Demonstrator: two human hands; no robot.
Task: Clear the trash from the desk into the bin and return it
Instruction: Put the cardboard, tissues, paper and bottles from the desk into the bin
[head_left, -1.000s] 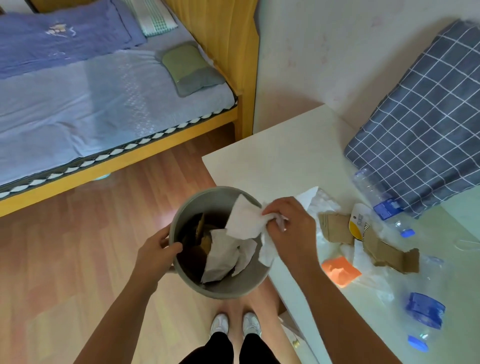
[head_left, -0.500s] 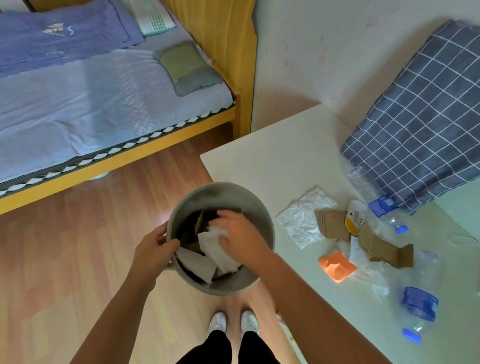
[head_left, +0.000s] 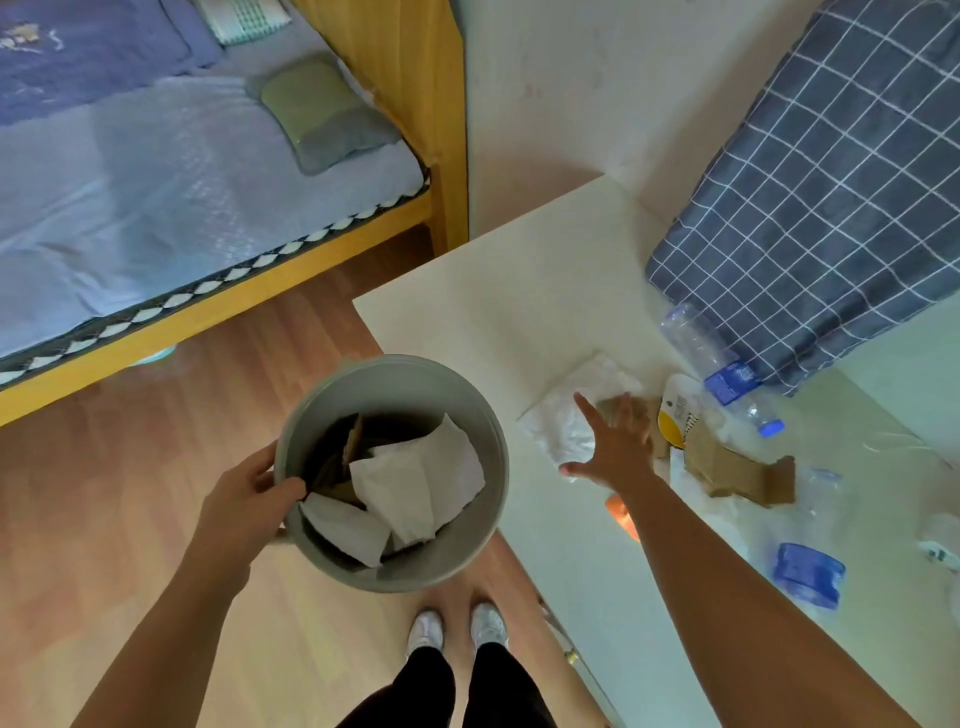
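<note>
Left hand (head_left: 249, 493): my fingers clamp the rim of the grey bin (head_left: 483, 426), thumb inside; I hold it just off the desk (head_left: 519, 312) edge, above the floor.
Bin contents: white paper sheets (head_left: 415, 483) over brown cardboard scraps.
Right hand (head_left: 615, 441): spread flat, fingers apart, gripping nothing, over the desk just right of the bin.
Crumpled white plastic (head_left: 563, 415): under my right fingertips; contact unclear.
Cardboard piece (head_left: 737, 467): beyond the hand, farther from the bin.
Orange scrap (head_left: 621, 512): partly hidden by my forearm.
Bottles: clear one with blue label (head_left: 727, 376), print unreadable; crushed blue-labelled one (head_left: 805, 574) farther right.
Checked fabric (head_left: 831, 208): farthest from the bin.
</note>
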